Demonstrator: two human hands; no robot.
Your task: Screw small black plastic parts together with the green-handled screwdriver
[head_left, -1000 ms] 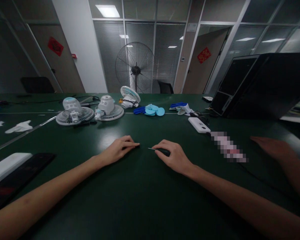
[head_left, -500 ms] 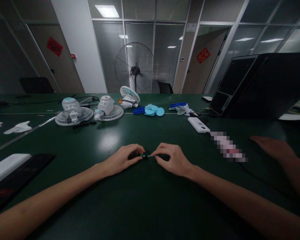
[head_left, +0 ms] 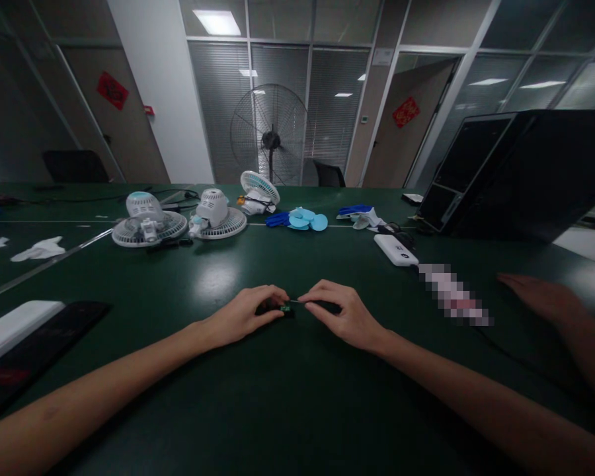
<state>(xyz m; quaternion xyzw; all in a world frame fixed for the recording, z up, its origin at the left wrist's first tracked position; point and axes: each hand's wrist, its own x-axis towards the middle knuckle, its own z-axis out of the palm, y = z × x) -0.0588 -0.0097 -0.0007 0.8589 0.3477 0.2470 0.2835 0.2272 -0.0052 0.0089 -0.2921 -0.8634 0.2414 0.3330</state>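
L hand (head_left: 250, 314) pinches sm. green part (head_left: 285, 309)
R hand (head_left: 346, 312), at part's 3 o'clock, grips screwdriver (head_left: 331, 307) (dark handle), tip nr. part.

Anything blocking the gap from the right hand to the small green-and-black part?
Nothing visible does. Only the thin shaft of the screwdriver, held in the right hand, reaches across toward the small green-and-black part at the left hand's fingertips. Whether its tip touches is too small to tell.
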